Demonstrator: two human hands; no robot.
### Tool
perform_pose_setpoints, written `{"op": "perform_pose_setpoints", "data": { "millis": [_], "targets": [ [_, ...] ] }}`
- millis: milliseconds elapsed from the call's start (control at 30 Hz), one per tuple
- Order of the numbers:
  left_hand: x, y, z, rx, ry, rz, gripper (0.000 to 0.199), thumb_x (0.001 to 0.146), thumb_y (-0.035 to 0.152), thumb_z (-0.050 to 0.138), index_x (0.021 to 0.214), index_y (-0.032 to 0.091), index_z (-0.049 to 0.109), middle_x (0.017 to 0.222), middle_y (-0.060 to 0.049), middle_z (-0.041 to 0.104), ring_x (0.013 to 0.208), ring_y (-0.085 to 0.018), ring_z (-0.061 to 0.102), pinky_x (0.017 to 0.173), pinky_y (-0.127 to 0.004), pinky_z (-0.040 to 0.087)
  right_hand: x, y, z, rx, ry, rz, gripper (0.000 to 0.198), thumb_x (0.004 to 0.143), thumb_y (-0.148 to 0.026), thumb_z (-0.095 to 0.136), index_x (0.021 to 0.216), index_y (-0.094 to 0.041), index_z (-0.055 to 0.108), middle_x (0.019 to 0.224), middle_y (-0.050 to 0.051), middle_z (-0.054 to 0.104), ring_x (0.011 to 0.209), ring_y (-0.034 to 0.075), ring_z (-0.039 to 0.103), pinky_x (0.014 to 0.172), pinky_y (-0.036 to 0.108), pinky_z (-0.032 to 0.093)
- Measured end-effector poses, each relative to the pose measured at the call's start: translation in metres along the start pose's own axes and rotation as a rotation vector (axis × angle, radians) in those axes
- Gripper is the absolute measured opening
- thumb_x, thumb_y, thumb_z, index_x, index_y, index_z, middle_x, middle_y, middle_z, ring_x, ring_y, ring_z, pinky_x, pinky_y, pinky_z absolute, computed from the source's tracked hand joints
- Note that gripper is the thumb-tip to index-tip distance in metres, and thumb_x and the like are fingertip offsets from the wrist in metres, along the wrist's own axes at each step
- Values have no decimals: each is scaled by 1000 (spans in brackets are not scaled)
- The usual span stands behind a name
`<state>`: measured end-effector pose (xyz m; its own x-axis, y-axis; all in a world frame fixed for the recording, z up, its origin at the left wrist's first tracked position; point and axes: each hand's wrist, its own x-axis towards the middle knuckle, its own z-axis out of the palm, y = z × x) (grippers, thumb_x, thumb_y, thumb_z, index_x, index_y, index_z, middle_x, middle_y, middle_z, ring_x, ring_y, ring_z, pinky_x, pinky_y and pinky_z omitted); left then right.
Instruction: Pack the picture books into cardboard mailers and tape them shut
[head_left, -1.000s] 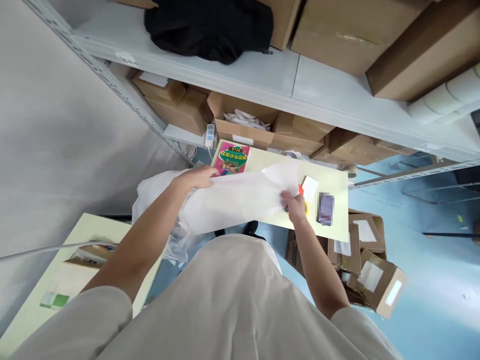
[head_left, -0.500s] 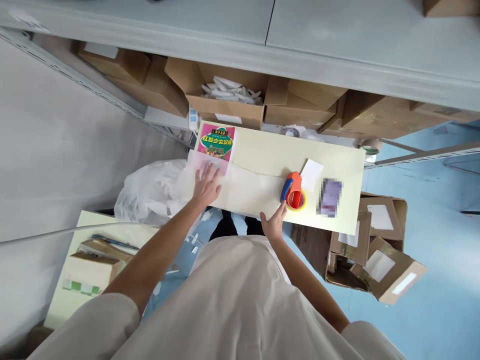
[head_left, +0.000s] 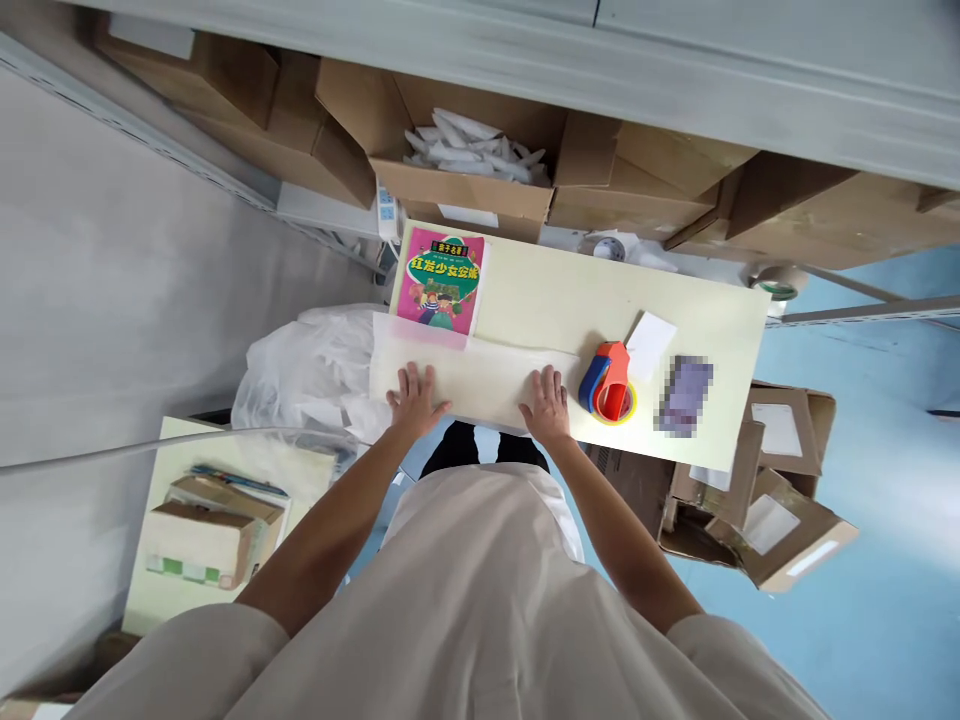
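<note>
A translucent white wrapping sheet lies along the near edge of the pale table. My left hand rests flat on its left part, fingers spread. On its right part lies my right hand, also with fingers stretched out. A pink and green picture book lies at the table's far left corner, its near edge covered by the sheet. Just right of my right hand stands a red and blue tape dispenser with a yellow-rimmed roll.
A white card and a pixelated purple item lie to the right. Behind the table, a shelf holds cardboard boxes, one box full of white pieces. Crumpled plastic bulges at the left; opened cartons sit at the lower right.
My left hand has drawn back toward the near edge, and more of the book shows. My right hand has moved from beside the tape dispenser onto the sheet. The view has shifted slightly.
</note>
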<state>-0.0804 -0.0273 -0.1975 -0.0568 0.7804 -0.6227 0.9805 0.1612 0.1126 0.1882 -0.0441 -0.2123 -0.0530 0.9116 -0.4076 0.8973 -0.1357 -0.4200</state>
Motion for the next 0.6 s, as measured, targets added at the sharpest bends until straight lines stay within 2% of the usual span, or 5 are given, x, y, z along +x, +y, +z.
{"op": "perform_pose_setpoints", "data": {
  "millis": [133, 300, 367, 467, 600],
  "targets": [
    [5, 7, -27, -130, 164, 9, 83, 89, 57, 40, 153, 12, 11, 159, -23, -4, 147, -37, -6, 111, -63, 14, 10, -22, -13, 96, 184, 22, 59, 91, -36, 44, 144, -13, 33, 157, 19, 21, 147, 34, 9, 112, 60, 23],
    [54, 14, -99, -240, 485, 131, 79, 86, 51, 48, 150, 12, 22, 159, -20, 12, 147, -35, 9, 115, -56, 12, 82, -84, -40, 412, 273, -94, 64, 89, -47, 48, 142, -13, 35, 147, 21, 39, 141, 31, 31, 112, 53, 31],
    [86, 10, -120, -260, 479, 117, 69, 82, 43, 56, 143, 16, 38, 153, -18, 31, 143, -36, 23, 114, -56, 14, 118, -109, -44, 516, 192, 8, 62, 84, -47, 58, 134, -13, 44, 137, 22, 49, 130, 33, 45, 107, 52, 38],
    [134, -1, -130, -389, 365, 24, 58, 71, 32, 66, 125, 14, 55, 127, -22, 58, 126, -38, 46, 105, -52, 32, 161, -131, -38, 575, 37, 213, 45, 73, -33, 71, 111, -15, 56, 112, 17, 65, 108, 32, 60, 96, 51, 46],
    [177, -15, -123, -640, 251, -45, 24, 67, 28, 67, 88, 16, 65, 94, -16, 69, 99, -31, 63, 86, -41, 46, 183, -137, -25, 716, 44, 352, 24, 71, -20, 67, 93, -17, 58, 92, 7, 69, 85, 21, 64, 81, 40, 51]
  ]
}}
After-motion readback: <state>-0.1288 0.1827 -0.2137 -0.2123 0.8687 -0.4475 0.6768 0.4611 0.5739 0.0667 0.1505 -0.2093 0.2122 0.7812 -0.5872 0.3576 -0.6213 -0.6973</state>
